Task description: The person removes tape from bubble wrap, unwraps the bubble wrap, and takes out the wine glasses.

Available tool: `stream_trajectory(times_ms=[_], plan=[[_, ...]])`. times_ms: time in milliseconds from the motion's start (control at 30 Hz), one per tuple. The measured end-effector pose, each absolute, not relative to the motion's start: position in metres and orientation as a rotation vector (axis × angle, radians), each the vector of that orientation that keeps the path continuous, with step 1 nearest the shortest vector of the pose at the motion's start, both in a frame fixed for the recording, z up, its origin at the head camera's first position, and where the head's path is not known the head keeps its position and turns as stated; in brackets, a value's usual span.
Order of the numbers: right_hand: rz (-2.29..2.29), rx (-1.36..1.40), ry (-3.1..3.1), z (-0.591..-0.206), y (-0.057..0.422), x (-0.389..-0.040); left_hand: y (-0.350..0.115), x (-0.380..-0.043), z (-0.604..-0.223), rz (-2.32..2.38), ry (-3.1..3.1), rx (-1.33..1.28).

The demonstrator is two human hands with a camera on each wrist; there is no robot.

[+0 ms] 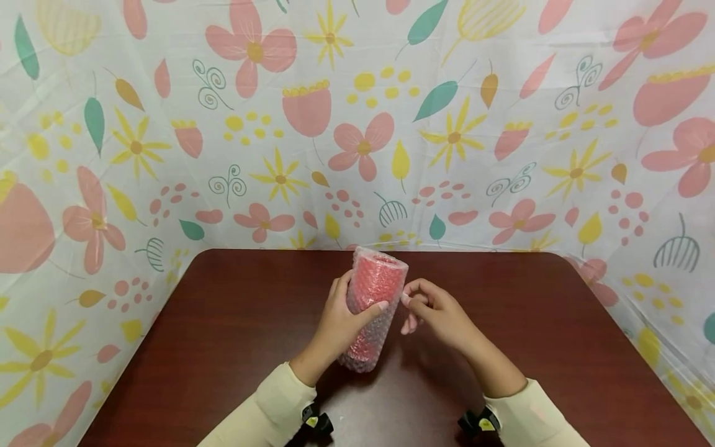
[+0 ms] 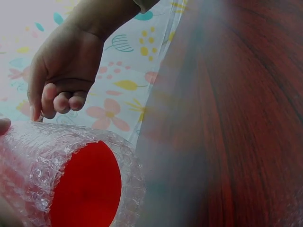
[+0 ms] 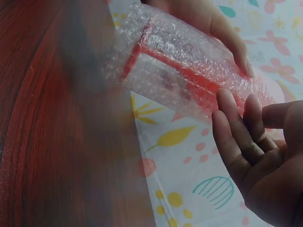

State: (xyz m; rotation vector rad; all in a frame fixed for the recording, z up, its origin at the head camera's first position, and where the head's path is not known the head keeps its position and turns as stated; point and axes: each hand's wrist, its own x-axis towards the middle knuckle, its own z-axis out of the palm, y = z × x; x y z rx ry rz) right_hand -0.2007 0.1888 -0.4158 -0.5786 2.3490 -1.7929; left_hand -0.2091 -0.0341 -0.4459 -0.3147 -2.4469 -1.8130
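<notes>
A roll-shaped red item (image 2: 87, 184) stands tilted inside clear bubble wrap (image 1: 375, 285), over the middle of the table. My left hand (image 1: 342, 320) grips the bundle from its left side, thumb across the front and fingers behind. On the right, my right hand (image 1: 438, 310) pinches at the wrap's side edge with thumb and index fingertip, its other fingers loosely bent. The left wrist view looks onto the bundle's round red end, ringed by bubble wrap. Red bands and a paler area show through the wrap in the right wrist view.
Under the hands is a dark reddish-brown table (image 1: 240, 323) with rounded far corners. A white cloth printed with flowers and leaves (image 1: 363, 149) hangs behind it and along both sides. Black wrist straps (image 1: 317, 422) sit at the cream sleeves (image 1: 268, 403).
</notes>
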Motion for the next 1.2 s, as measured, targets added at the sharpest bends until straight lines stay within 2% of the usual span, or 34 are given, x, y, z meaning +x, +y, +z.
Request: stream_trajectory(times_ms=[400, 1200], plan=[[-1.867, -0.699, 2.257, -0.4227, 0.191, -0.2057, -0.0344, -0.2086, -0.4472, -1.968, -2.436, -0.404], [-1.832, -0.692, 2.257, -0.4215, 0.1892, -0.2052, -0.0395, -0.2099, -0.4451, -2.034, -2.401, -0.449]])
